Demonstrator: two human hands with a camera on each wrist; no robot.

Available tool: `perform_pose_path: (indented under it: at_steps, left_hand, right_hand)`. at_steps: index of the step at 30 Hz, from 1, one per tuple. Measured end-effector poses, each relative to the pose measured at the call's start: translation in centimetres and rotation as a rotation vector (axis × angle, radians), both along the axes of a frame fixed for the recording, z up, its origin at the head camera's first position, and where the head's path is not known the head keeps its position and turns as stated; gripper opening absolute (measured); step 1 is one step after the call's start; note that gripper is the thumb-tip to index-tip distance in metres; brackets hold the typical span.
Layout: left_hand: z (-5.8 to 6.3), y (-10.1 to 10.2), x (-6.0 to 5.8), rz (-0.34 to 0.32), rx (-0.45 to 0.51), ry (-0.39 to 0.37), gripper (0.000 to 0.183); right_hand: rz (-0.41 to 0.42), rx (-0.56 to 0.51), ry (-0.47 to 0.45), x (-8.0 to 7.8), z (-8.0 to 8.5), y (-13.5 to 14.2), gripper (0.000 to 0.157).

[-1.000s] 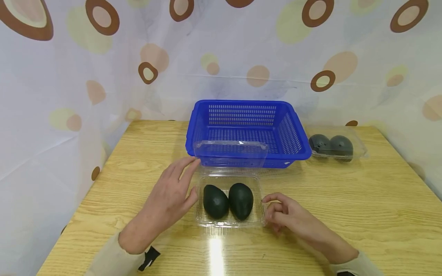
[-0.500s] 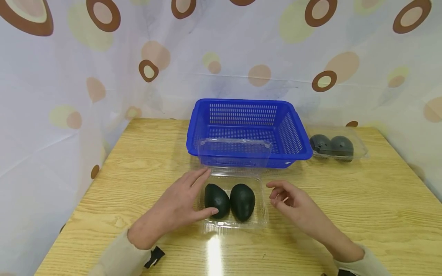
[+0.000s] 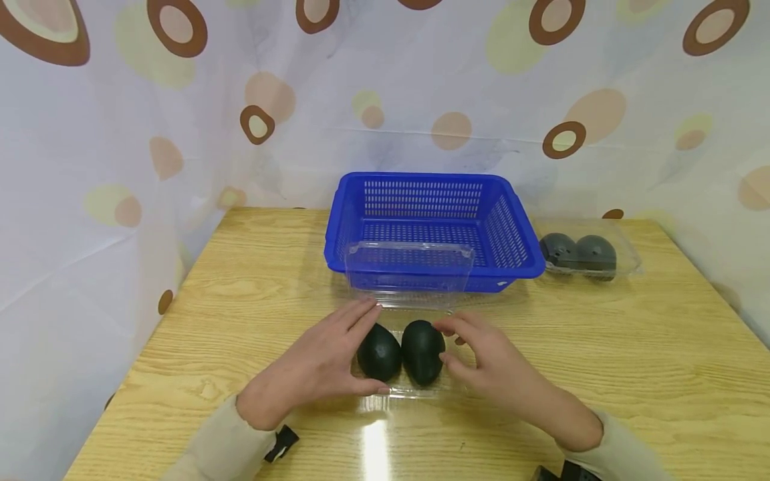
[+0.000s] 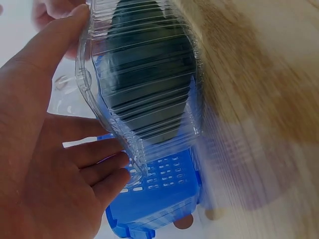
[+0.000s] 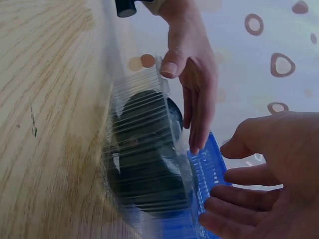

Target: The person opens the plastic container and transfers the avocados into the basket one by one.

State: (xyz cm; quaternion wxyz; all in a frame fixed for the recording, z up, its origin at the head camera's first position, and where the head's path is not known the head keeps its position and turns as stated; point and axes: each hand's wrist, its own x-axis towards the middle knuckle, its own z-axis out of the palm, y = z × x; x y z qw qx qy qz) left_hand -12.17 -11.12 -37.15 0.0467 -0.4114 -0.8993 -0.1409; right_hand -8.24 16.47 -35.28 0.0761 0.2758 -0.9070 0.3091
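Two dark green avocados, a left one (image 3: 379,355) and a right one (image 3: 422,357), lie side by side in a clear plastic clamshell box (image 3: 415,393). Its hinged lid (image 3: 409,247) stands raised at the back. Over the box's left side my left hand (image 3: 321,361) spreads around the left avocado, thumb near the front rim and fingers towards the back. My right hand (image 3: 496,357) reaches over the right side, its slightly bent fingers beside the right avocado. Whether those fingertips touch it, I cannot tell. In the right wrist view, the right hand (image 5: 269,184) has relaxed, parted fingers.
Behind the lid sits a blue perforated basket (image 3: 421,178). At the back right of the wooden table (image 3: 601,334) is another clear clamshell box (image 3: 628,257) with two dark avocados (image 3: 595,257). A patterned curtain (image 3: 385,87) hangs behind.
My left hand has moved right, from beside the box to over its left side. My right hand rose off the box's right edge, then came left towards the right avocado.
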Motion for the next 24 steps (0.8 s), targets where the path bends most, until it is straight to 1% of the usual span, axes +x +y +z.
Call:
perform_pose_path:
  at_steps: [3, 7, 12, 14, 18, 24]
  left_hand:
    - [-0.1, 0.1, -0.1, -0.02, 0.02, 0.011, 0.108]
    - [0.0, 0.3, -0.3, -0.03, 0.024, -0.002, 0.108]
    - [0.4, 0.5, -0.3, -0.013, -0.013, -0.026, 0.111]
    - [0.6, 0.6, -0.2, -0.001, -0.028, -0.046, 0.112]
    - [0.8, 0.7, -0.2, 0.016, -0.043, -0.074, 0.113]
    - [0.8, 0.9, -0.2, 0.022, -0.049, -0.082, 0.112]
  right_hand:
    - [-0.018, 0.109, -0.01, 0.0, 0.0, -0.6, 0.041]
    - [-0.011, 0.199, -0.008, -0.1, -0.1, -1.2, 0.046]
    - [0.012, 0.249, 0.014, -0.4, -0.5, -1.6, 0.052]
    - [0.013, 0.267, 0.017, -0.5, -0.6, -1.8, 0.057]
    - [0.016, 0.301, 0.005, -0.9, -0.7, -2.3, 0.068]
    - [0.008, 0.342, -0.009, -1.0, -0.8, -2.9, 0.079]
